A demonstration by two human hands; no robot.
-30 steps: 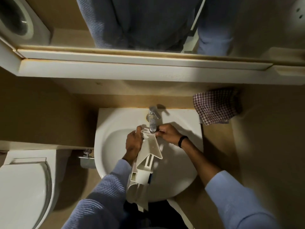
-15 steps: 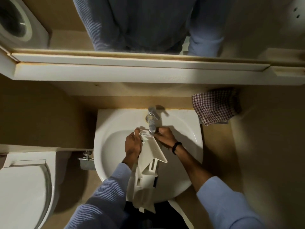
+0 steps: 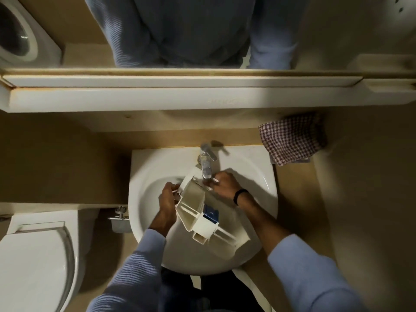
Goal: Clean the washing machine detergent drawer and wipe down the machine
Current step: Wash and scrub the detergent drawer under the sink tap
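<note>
The room was dim. Light fell brightest on the white shelf (image 3: 157, 97) and sink (image 3: 144, 163). Shadows filled the corners. Lines bent near the edges, and the drawer (image 3: 193, 197) seemed slightly blurry.

1 view only, from a wide-angle camera worn on the person's head. It looks almost straight down onto the white sink (image 3: 144, 165), close below and central in the frame. The wall side lies at the top, where the tap (image 3: 206, 163) points back toward the lens and the mirror (image 3: 337, 30) shows the person's torso. The toilet (image 3: 33, 255) fills the lower left. Both hands, left (image 3: 167, 199) and right (image 3: 225, 185), reach in from the bottom edge.
</note>
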